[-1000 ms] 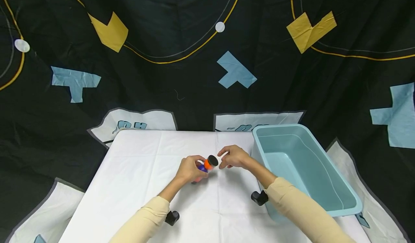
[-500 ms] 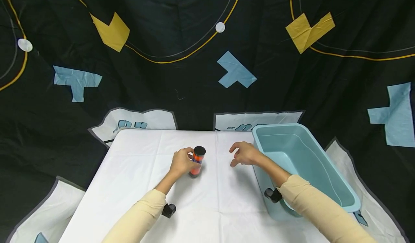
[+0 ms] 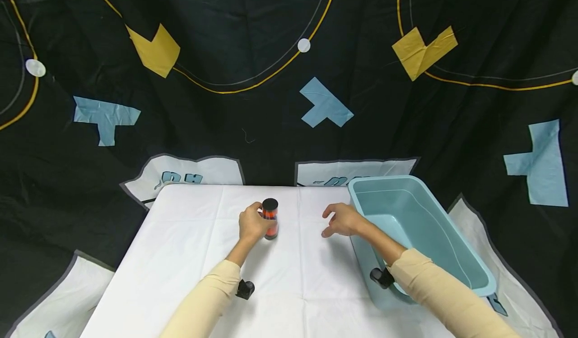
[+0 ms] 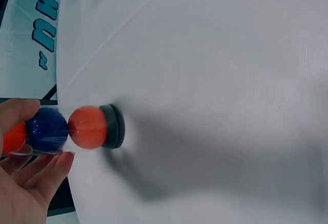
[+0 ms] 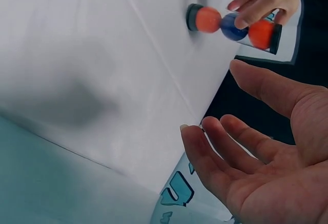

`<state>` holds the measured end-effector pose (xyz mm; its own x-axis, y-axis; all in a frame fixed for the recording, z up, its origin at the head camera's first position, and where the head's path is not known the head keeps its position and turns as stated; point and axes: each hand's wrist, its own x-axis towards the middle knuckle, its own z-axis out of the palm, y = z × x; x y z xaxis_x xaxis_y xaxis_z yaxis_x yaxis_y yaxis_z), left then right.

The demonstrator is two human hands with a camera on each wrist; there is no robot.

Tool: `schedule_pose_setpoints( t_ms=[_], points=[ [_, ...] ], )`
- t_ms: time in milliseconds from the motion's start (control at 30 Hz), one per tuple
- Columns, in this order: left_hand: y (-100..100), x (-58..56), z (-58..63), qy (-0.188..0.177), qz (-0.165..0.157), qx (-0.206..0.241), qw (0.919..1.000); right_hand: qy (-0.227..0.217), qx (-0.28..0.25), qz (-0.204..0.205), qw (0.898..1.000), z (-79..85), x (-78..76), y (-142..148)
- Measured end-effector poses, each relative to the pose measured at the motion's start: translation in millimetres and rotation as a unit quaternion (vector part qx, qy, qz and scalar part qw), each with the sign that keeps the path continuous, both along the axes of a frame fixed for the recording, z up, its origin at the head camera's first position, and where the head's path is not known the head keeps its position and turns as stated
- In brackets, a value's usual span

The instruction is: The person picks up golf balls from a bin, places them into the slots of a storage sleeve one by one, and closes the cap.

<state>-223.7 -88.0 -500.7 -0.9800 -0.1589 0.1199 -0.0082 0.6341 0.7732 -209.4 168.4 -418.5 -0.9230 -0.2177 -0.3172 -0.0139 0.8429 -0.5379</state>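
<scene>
A clear tube of balls [image 3: 271, 211] with black end caps stands upright over the white table; two orange balls with a dark blue one between them show through its wall. My left hand [image 3: 254, 223] grips it round the middle, thumb on one side and fingers on the other. In the left wrist view the tube's lower cap [image 4: 114, 126] is right at the cloth, with a shadow beside it. My right hand [image 3: 344, 220] hangs near the left wall of the blue-green tub, its fingers loosely bent and nothing between them, as the right wrist view also shows.
The deep blue-green tub [image 3: 489, 283] stands on the right side of the table. White cloth covers the table [image 3: 180, 247]. Behind it hangs a black curtain [image 3: 253, 127] with taped blue and yellow shapes.
The tube has gone from tilted to upright and moved left and slightly back with my left hand. My right hand has drawn away rightward, toward the tub.
</scene>
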Motion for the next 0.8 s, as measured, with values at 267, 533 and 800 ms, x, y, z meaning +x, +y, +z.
schedule_pose_setpoints(
  t_ms=[267,533,800],
  points=[
    [6.3,0.9,-3.2,0.003,-0.005,-0.010,0.9999,0.006,0.005,0.003,1.000,-3.4,1.9,2.9],
    [-0.1,4.2,2.6,-0.010,-0.052,-0.054,0.9972,0.039,0.022,0.018,0.999,-3.7,3.1,0.5],
    [-37.3,-4.3,44.5,-0.041,-0.123,-0.139,0.9818,0.106,0.000,-0.007,0.994,12.8,3.8,6.2]
  ],
)
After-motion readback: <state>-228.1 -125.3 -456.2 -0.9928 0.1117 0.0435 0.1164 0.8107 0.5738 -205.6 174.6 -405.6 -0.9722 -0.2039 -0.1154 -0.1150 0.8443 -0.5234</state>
